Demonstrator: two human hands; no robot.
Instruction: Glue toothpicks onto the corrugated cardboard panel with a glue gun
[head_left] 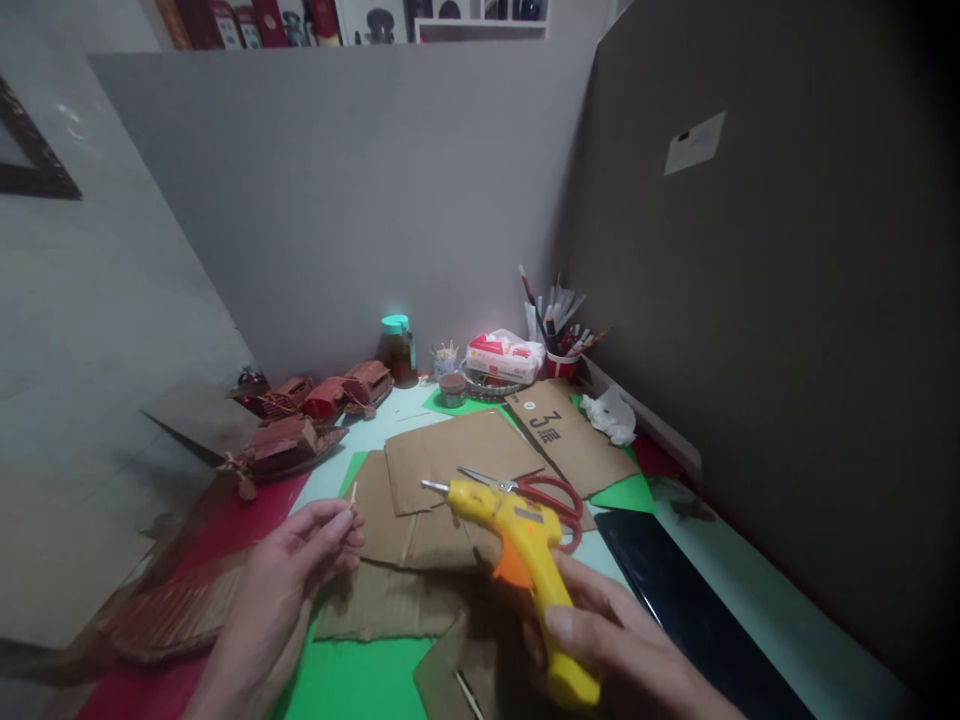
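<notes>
My left hand (319, 545) pinches a short thin wooden stick (354, 494), its tip pointing up. A yellow glue gun (517, 525) with an orange trigger is in my right hand (600, 615), its metal nozzle pointing left toward the stick, with a gap between them. Beneath both hands lie overlapping pieces of brown cardboard (450, 455) on a green sheet (356, 680). Red-handled scissors (551, 490) rest on the cardboard, partly behind the glue gun.
Reddish-brown model boats (281, 445) stand at the left. Along the back are a jar with a turquoise lid (399, 355), toothpicks (445, 358), a tissue pack (502, 357) and a pen cup (561, 365). A black glossy panel (690, 610) lies at the right.
</notes>
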